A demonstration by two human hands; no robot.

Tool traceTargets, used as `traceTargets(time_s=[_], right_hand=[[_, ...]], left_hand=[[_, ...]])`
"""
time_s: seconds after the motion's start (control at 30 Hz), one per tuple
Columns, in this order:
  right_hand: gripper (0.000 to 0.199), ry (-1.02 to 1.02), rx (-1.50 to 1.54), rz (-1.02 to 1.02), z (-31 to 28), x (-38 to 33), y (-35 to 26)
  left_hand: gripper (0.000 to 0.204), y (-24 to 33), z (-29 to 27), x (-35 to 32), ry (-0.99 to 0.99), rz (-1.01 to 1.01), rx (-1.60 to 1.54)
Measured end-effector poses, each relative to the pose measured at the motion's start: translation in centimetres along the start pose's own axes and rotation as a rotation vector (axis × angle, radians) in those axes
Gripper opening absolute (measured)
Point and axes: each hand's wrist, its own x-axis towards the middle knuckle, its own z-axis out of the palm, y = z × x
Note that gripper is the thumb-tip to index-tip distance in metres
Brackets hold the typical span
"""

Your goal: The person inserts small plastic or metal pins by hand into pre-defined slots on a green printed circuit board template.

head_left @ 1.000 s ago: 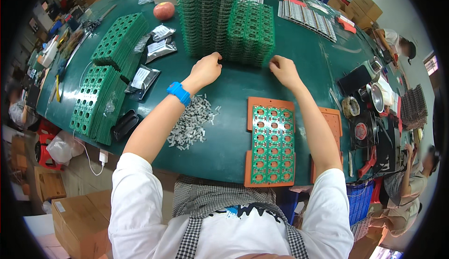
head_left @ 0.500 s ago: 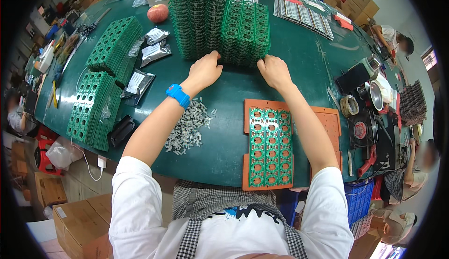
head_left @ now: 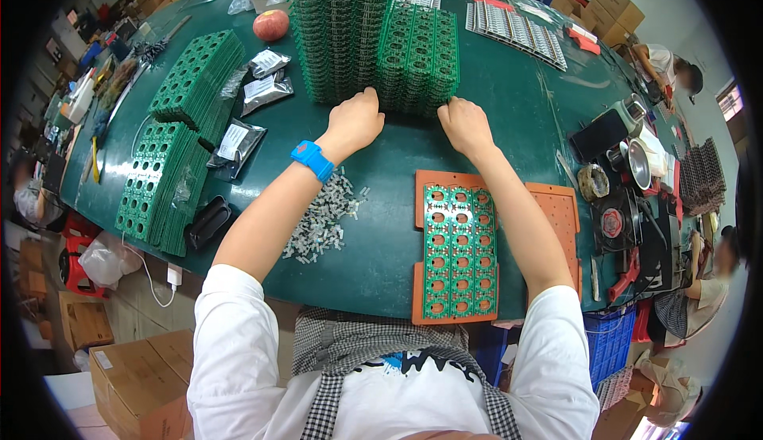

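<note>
My left hand (head_left: 355,127), below a blue wrist band (head_left: 312,158), is closed at the near left corner of a shorter stack of green circuit board panels (head_left: 418,52). At the near right corner my right hand (head_left: 466,127) is closed too, thumb and fingers against the lowest boards. Both sets of fingertips are partly hidden. A taller stack of the same panels (head_left: 340,31) rises just left of it. Closer to me, a panel with mounted parts (head_left: 459,253) lies on an orange fixture plate (head_left: 455,178), left of my right forearm. Small white parts (head_left: 324,221) are heaped beside my left forearm.
More board stacks (head_left: 163,170), silvery packets (head_left: 266,90), a black tray (head_left: 209,221) and an apple (head_left: 270,25) stand leftward. A second orange plate (head_left: 560,201) and assorted tools (head_left: 620,225) lie rightward. White slotted strips (head_left: 517,33) are farther off; other people sit around the table.
My left hand and forearm have shifted slightly right along the stack's base. My right hand has barely moved. At the far edge, another person's hand shows more over the table.
</note>
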Motion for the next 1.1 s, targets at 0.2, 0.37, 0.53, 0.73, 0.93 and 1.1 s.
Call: traceTargets(time_s=[0.2,0.37,0.53,0.73,0.93,1.1], right_hand=[[0.024,0.031,-0.140,-0.133,-0.1,-0.3,-0.2],[0.020,0.059,-0.152,-0.129,-0.2,-0.7,-0.9],[0.018,0.092,-0.182,-0.137,0.3,-0.6,-0.4],[0.020,0.044,-0.044,-0.041,-0.4,-0.3,-0.3],[0.049,-0.231,0.426,0.106,-3.4,1.4,2.8],[0.067,0.061,0.787,0.286,-3.9,6.0,4.4]], left_hand=[[0.027,0.3,0.6,0.2,0.128,0.101,0.127],[0.019,0.3,1.2,0.2,0.237,0.115,0.186],[0.014,1.3,1.3,0.7,0.204,0.063,0.232],[0.014,1.4,1.2,0.7,0.221,0.076,0.224],[0.019,0.4,-0.2,0.1,0.188,0.053,0.228],[0.015,2.7,-2.8,0.3,0.085,0.030,0.126]])
